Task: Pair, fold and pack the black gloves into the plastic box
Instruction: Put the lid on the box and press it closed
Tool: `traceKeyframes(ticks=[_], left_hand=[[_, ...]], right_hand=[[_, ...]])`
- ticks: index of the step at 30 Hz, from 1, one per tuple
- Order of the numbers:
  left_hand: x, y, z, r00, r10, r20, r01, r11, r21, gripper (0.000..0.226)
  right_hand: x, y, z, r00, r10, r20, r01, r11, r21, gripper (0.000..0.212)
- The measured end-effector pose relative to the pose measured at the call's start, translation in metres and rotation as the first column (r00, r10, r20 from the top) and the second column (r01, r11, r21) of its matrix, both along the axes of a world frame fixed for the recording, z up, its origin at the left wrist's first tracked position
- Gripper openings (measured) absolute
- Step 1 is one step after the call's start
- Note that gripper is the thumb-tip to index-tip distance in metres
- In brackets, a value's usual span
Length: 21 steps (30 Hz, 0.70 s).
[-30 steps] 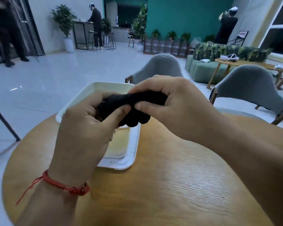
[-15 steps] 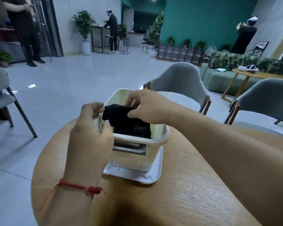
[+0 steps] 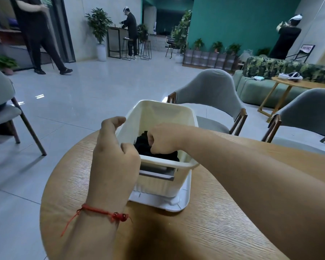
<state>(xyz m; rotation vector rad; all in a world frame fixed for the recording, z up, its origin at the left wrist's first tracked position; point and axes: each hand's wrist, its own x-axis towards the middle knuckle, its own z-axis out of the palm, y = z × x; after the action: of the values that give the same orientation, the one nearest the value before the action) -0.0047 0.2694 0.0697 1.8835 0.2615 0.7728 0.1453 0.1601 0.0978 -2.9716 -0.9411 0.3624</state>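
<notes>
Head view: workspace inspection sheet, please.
Surface: round wooden table.
Job's things: black fabric gloves inside the white plastic box, which stands on a flat white plastic tray.
Clutter: nothing seen.
Hands: right hand grips the gloves in the box; left hand, with a red string bracelet, is at the box's left rim, grip unclear.
Cables: nothing seen.
Surroundings: grey upholstered chairs, green sofa, people standing further off.
</notes>
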Motion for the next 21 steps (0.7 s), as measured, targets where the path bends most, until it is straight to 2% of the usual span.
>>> traceKeyframes(ticks=[2,4,6,8,11,13,14,16,17,19,21], left_hand=[[0.001,-0.001,-0.001,1.000,-0.008,0.001,0.008,1.000,-0.029,0.052],[0.002,-0.001,-0.002,1.000,-0.010,-0.005,0.010,0.998,-0.065,0.054],[0.002,-0.001,-0.004,1.000,-0.009,-0.011,0.008,0.996,-0.088,0.056],[0.001,-0.002,-0.005,1.000,-0.004,0.003,0.004,0.996,-0.090,0.055],[0.001,-0.005,-0.007,0.999,0.006,0.039,-0.004,0.999,-0.054,0.054],[0.002,-0.009,-0.009,0.998,0.007,0.064,-0.005,0.999,-0.032,0.056],[0.002,-0.011,-0.010,0.996,0.004,0.085,-0.003,1.000,-0.016,0.057],[0.001,-0.016,-0.008,0.989,-0.009,0.145,0.005,0.999,0.031,0.059],[-0.001,-0.020,-0.005,0.984,-0.023,0.179,0.012,0.998,0.060,0.059],[-0.005,-0.029,0.001,0.967,-0.049,0.250,0.021,0.993,0.114,0.060],[-0.009,-0.039,0.007,0.950,-0.075,0.302,0.024,0.986,0.167,0.061]], right_hand=[[-0.001,-0.004,0.002,0.999,0.001,0.052,-0.001,1.000,0.013,0.014],[0.000,-0.012,0.009,0.983,-0.028,0.180,0.011,0.996,0.093,0.017],[0.002,-0.025,0.016,0.936,-0.121,0.330,0.047,0.974,0.224,0.020],[0.003,-0.042,0.023,0.905,-0.269,0.330,0.122,0.906,0.404,0.033],[0.000,-0.070,0.025,0.870,-0.478,0.122,0.302,0.711,0.634,0.057],[-0.006,-0.086,0.021,0.817,-0.560,-0.139,0.486,0.538,0.689,0.070],[-0.010,-0.093,0.018,0.766,-0.560,-0.314,0.594,0.433,0.677,0.069],[-0.018,-0.107,0.011,0.619,-0.450,-0.643,0.778,0.246,0.578,0.052],[-0.022,-0.114,0.006,0.555,-0.368,-0.746,0.830,0.187,0.525,0.043],[-0.029,-0.130,-0.003,0.504,-0.253,-0.826,0.863,0.137,0.485,0.034],[-0.034,-0.144,-0.010,0.504,-0.196,-0.841,0.864,0.109,0.492,0.033]])
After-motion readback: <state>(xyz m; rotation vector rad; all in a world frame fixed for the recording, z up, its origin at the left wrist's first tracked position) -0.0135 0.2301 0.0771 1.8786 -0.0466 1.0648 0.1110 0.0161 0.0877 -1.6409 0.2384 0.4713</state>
